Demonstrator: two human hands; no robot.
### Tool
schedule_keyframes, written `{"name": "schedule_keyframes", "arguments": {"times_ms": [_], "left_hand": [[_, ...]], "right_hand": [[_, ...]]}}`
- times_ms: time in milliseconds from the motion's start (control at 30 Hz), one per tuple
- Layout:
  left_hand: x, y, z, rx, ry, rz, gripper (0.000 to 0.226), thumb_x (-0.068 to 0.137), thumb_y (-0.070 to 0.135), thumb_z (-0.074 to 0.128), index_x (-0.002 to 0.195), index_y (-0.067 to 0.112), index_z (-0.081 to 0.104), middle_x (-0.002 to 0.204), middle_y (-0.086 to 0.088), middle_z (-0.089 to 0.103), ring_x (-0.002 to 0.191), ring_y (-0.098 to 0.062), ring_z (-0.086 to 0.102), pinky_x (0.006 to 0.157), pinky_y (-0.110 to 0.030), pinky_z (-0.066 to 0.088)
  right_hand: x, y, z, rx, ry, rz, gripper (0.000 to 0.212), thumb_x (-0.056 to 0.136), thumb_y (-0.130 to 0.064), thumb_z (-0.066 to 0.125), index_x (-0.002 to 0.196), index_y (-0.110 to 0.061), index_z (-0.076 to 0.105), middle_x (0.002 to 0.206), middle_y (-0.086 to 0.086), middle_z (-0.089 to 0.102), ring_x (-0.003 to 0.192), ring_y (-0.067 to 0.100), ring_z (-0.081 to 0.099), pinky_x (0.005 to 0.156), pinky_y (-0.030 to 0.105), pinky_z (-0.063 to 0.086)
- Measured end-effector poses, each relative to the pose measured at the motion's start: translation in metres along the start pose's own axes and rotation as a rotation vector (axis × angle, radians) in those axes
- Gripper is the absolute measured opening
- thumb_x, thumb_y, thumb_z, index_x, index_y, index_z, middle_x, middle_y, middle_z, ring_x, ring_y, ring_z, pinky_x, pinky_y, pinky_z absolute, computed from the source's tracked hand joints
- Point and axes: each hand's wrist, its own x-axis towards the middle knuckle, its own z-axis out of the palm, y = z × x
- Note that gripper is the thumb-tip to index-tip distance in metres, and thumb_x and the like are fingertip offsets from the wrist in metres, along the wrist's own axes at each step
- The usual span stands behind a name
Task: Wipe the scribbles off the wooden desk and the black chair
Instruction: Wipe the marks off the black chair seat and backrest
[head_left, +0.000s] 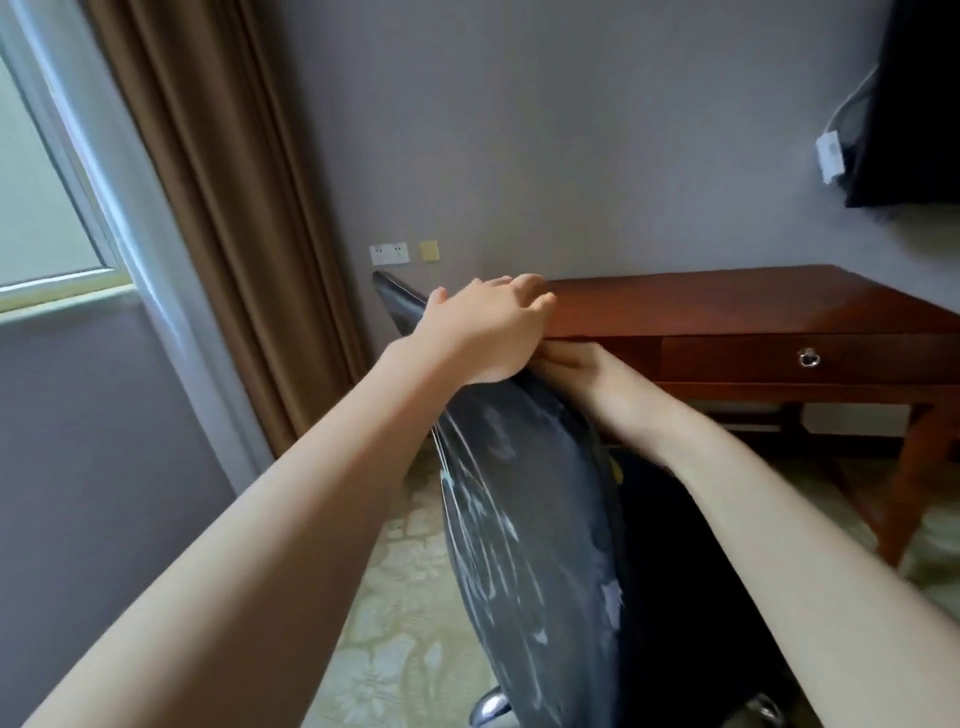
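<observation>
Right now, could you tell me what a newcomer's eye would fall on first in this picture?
Centre frame, the glossy black chair back stands out, streaked with white scribbles down its surface. Both bare arms reach to its top edge: the left hand lies over it and the right hand grips it just beneath. Behind, a reddish-brown wooden desk runs along the grey wall at right.

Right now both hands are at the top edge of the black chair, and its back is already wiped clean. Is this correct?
One part is wrong. The left hand and right hand are at the top edge, but the back of the black chair is not clean: white scribbles streak it, as the head view shows.
</observation>
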Motion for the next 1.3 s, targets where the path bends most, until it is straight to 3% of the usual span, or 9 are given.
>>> {"name": "schedule_keyframes", "arguments": {"times_ms": [133, 333, 500, 700, 933, 1067, 1167, 1233, 1300], "left_hand": [[0.003, 0.001, -0.002, 0.112, -0.077, 0.135, 0.041, 0.103, 0.024, 0.025, 0.14, 0.031, 0.04, 0.151, 0.015, 0.029, 0.146, -0.019, 0.004, 0.112, -0.059, -0.006], [0.002, 0.003, -0.006, 0.022, -0.159, 0.146, 0.034, 0.1, 0.043, 0.032, 0.13, 0.048, 0.047, 0.142, 0.019, 0.043, 0.133, -0.013, 0.036, 0.101, -0.027, 0.023], [-0.002, -0.002, -0.007, -0.009, -0.152, 0.109, 0.032, 0.099, 0.046, 0.033, 0.127, 0.052, 0.049, 0.139, 0.023, 0.045, 0.13, -0.01, 0.039, 0.102, -0.029, 0.028], [-0.002, -0.002, -0.007, 0.011, -0.155, 0.098, 0.033, 0.099, 0.044, 0.033, 0.126, 0.051, 0.05, 0.14, 0.024, 0.043, 0.13, -0.011, 0.038, 0.104, -0.031, 0.026], [0.003, -0.008, -0.002, -0.012, -0.128, 0.068, 0.032, 0.097, 0.045, 0.033, 0.121, 0.051, 0.053, 0.139, 0.015, 0.048, 0.128, -0.019, 0.042, 0.106, -0.037, 0.03], [0.002, -0.007, -0.002, 0.017, -0.118, 0.063, 0.035, 0.098, 0.042, 0.03, 0.123, 0.044, 0.055, 0.138, 0.012, 0.049, 0.125, -0.022, 0.044, 0.103, -0.038, 0.032], [0.0, -0.008, -0.003, 0.037, -0.118, 0.058, 0.037, 0.1, 0.039, 0.024, 0.125, 0.041, 0.051, 0.138, 0.007, 0.049, 0.122, -0.025, 0.045, 0.095, -0.037, 0.034], [0.0, -0.007, -0.002, 0.007, -0.106, 0.052, 0.042, 0.102, 0.035, 0.016, 0.137, 0.047, 0.036, 0.143, 0.004, 0.043, 0.126, -0.028, 0.042, 0.094, -0.039, 0.033], [-0.001, -0.006, -0.003, -0.018, -0.089, 0.01, 0.042, 0.103, 0.04, 0.013, 0.142, 0.05, 0.026, 0.145, 0.001, 0.041, 0.13, -0.028, 0.039, 0.099, -0.039, 0.031]], "right_hand": [[-0.037, 0.012, 0.003, 0.087, 0.108, -0.034, 0.024, 0.084, -0.031, 0.053, 0.102, -0.028, 0.069, 0.106, -0.006, 0.071, 0.104, 0.009, 0.061, 0.097, 0.03, 0.043], [-0.09, 0.066, 0.016, 0.177, 0.27, 0.133, 0.027, 0.092, -0.03, 0.047, 0.109, -0.031, 0.067, 0.105, -0.008, 0.071, 0.103, 0.004, 0.063, 0.093, 0.023, 0.046], [-0.107, 0.113, 0.019, 0.211, 0.397, 0.458, 0.024, 0.098, -0.02, 0.046, 0.102, -0.021, 0.069, 0.078, -0.002, 0.074, 0.078, 0.01, 0.069, 0.069, 0.021, 0.049], [-0.102, 0.133, 0.019, 0.235, 0.367, 0.765, 0.033, 0.099, -0.03, 0.044, 0.101, -0.012, 0.072, 0.082, 0.008, 0.074, 0.076, 0.02, 0.07, 0.068, 0.027, 0.05], [-0.083, 0.062, 0.018, 0.377, 0.239, 0.579, 0.039, 0.101, -0.025, 0.04, 0.075, -0.013, 0.068, 0.047, -0.001, 0.063, 0.041, 0.007, 0.059, 0.041, 0.013, 0.042], [-0.073, 0.014, 0.019, 0.323, 0.175, 0.322, 0.033, 0.101, -0.021, 0.032, 0.11, -0.015, 0.064, 0.04, -0.005, 0.057, 0.033, 0.003, 0.053, 0.039, 0.017, 0.042], [-0.067, -0.008, 0.023, 0.229, 0.226, 0.183, 0.034, 0.101, -0.019, 0.035, 0.108, -0.019, 0.068, 0.048, 0.007, 0.057, 0.026, 0.012, 0.042, 0.031, 0.024, 0.022], [-0.063, -0.023, 0.026, 0.319, 0.212, 0.121, 0.033, 0.101, -0.013, 0.034, 0.112, -0.016, 0.065, 0.065, 0.004, 0.067, 0.045, 0.005, 0.06, 0.036, 0.012, 0.039], [-0.057, -0.035, 0.028, 0.289, 0.172, 0.012, 0.031, 0.1, -0.014, 0.039, 0.123, -0.015, 0.06, 0.088, -0.003, 0.07, 0.091, 0.001, 0.067, 0.075, 0.009, 0.051]]}}
